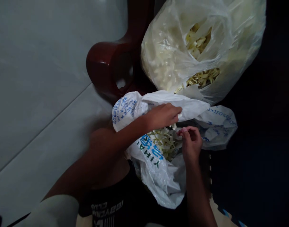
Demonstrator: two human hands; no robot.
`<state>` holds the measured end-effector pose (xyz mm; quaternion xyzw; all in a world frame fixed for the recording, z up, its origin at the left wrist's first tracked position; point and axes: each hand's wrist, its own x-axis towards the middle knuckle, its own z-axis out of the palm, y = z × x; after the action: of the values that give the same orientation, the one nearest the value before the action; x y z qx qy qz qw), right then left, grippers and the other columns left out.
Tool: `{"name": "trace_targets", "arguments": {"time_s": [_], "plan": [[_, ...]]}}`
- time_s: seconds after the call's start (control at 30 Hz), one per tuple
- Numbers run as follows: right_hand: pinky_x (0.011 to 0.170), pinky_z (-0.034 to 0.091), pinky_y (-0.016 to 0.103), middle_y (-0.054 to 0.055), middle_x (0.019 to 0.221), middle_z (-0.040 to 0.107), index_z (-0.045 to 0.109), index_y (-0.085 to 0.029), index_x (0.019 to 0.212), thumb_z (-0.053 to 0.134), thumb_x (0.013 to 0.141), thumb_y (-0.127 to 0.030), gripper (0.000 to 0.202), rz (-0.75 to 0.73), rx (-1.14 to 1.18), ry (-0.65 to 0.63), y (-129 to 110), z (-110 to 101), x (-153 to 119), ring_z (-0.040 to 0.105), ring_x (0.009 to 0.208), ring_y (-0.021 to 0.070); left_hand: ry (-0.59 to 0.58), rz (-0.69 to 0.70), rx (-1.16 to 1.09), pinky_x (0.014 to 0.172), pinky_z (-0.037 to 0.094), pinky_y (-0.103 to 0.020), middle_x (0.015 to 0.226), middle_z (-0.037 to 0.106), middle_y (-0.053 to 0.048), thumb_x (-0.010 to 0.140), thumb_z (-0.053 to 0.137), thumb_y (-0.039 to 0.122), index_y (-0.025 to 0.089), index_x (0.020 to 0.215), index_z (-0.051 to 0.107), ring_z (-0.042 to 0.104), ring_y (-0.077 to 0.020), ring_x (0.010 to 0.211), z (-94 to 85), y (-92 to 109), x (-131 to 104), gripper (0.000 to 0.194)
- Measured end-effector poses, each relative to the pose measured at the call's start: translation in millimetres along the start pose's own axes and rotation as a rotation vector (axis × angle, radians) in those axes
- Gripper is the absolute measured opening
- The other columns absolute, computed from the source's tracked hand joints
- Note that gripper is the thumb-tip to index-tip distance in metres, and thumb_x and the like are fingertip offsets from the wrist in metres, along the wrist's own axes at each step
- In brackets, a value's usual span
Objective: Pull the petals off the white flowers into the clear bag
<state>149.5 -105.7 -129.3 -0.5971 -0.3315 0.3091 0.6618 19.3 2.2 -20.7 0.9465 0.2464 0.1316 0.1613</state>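
A white printed bag (pixel 168 179) with blue and green lettering lies open in front of me, and pale, petal-like pieces (pixel 164 142) show in its mouth. Over the far side of that opening is my left hand (pixel 164 116), its fingers closed and pointing right; what they hold, if anything, is too small to name. My right hand (pixel 191 142) is at the right side of the mouth, thumb and index finger pinched together near a small pinkish bit. The two hands are a short distance apart.
Beyond the printed bag stands a large translucent plastic bag (pixel 168 53), with yellowish dried strips (pixel 203 78) visible through its openings. A glossy dark red curved wooden piece (pixel 99 63) is left of it, on pale floor tiles (pixel 45 78). The right side is very dark.
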Motion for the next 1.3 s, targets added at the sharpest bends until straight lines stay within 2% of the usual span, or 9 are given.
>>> {"name": "trace_targets", "arguments": {"time_s": [0.13, 0.23, 0.37, 0.63, 0.83, 1.03, 1.3], "plan": [[0.067, 0.044, 0.027, 0.0, 0.075, 0.061, 0.06, -0.017, 0.082, 0.063, 0.075, -0.036, 0.02, -0.062, 0.021, 0.066, -6.9, 8.3, -3.7, 0.057, 0.069, 0.0128, -0.138, 0.023, -0.137, 0.063, 0.038, -0.024, 0.077, 0.064, -0.006, 0.084, 0.045, 0.025, 0.015, 0.085, 0.06, 0.057, -0.0148, 0.07, 16.5, 13.9, 0.9, 0.018], [0.065, 0.044, 0.026, 0.0, 0.075, 0.061, 0.061, -0.016, 0.081, 0.065, 0.073, -0.037, 0.023, -0.031, 0.04, 0.105, -5.1, 4.7, -2.4, 0.056, 0.068, 0.0125, -0.187, 0.002, -0.275, 0.065, 0.04, -0.023, 0.079, 0.066, -0.005, 0.082, 0.049, 0.021, 0.014, 0.088, 0.062, 0.058, -0.0131, 0.071, 16.1, 18.8, 2.8, 0.016], [0.064, 0.043, 0.026, 0.0, 0.071, 0.06, 0.063, -0.016, 0.081, 0.067, 0.072, -0.035, 0.022, 0.002, 0.079, 0.092, -1.4, -0.2, -0.7, 0.055, 0.065, 0.0117, -0.263, 0.007, -0.386, 0.067, 0.041, -0.022, 0.083, 0.067, -0.005, 0.081, 0.054, 0.02, 0.014, 0.091, 0.062, 0.06, -0.0121, 0.074, 13.3, 16.9, 3.7, 0.015], [0.065, 0.045, 0.026, 0.0, 0.072, 0.063, 0.064, -0.016, 0.08, 0.07, 0.069, -0.03, 0.019, -0.007, 0.115, 0.106, -1.8, 0.7, -0.6, 0.059, 0.066, 0.0122, -0.241, 0.024, -0.463, 0.068, 0.041, -0.022, 0.086, 0.068, -0.005, 0.081, 0.052, 0.014, 0.013, 0.091, 0.061, 0.06, -0.012, 0.077, 22.9, 9.6, 5.2, 0.013], [0.061, 0.044, 0.024, -0.001, 0.069, 0.061, 0.063, -0.016, 0.077, 0.07, 0.069, -0.032, 0.019, -0.034, 0.099, 0.132, 1.0, -1.4, 0.7, 0.056, 0.063, 0.0117, -0.259, 0.008, -0.526, 0.069, 0.041, -0.022, 0.084, 0.068, -0.005, 0.083, 0.049, 0.014, 0.014, 0.097, 0.061, 0.059, -0.0104, 0.073, 23.0, 11.4, 7.0, 0.019], [0.061, 0.043, 0.024, -0.002, 0.068, 0.058, 0.062, -0.016, 0.075, 0.07, 0.069, -0.032, 0.019, -0.056, 0.105, 0.132, 5.9, -2.6, 2.4, 0.054, 0.063, 0.011, -0.22, 0.04, -0.582, 0.069, 0.041, -0.023, 0.082, 0.067, -0.005, 0.084, 0.053, 0.023, 0.014, 0.094, 0.062, 0.06, -0.0113, 0.074, 24.4, 9.5, 7.3, 0.017], [0.064, 0.045, 0.026, 0.0, 0.072, 0.059, 0.06, -0.016, 0.076, 0.066, 0.07, -0.034, 0.02, -0.069, 0.109, 0.112, 7.4, -3.8, 1.7, 0.055, 0.067, 0.0122, -0.266, 0.003, -0.71, 0.066, 0.044, -0.022, 0.081, 0.068, -0.004, 0.081, 0.055, 0.015, 0.013, 0.092, 0.063, 0.062, -0.0106, 0.069, 20.1, 9.7, 9.7, 0.014]]}}
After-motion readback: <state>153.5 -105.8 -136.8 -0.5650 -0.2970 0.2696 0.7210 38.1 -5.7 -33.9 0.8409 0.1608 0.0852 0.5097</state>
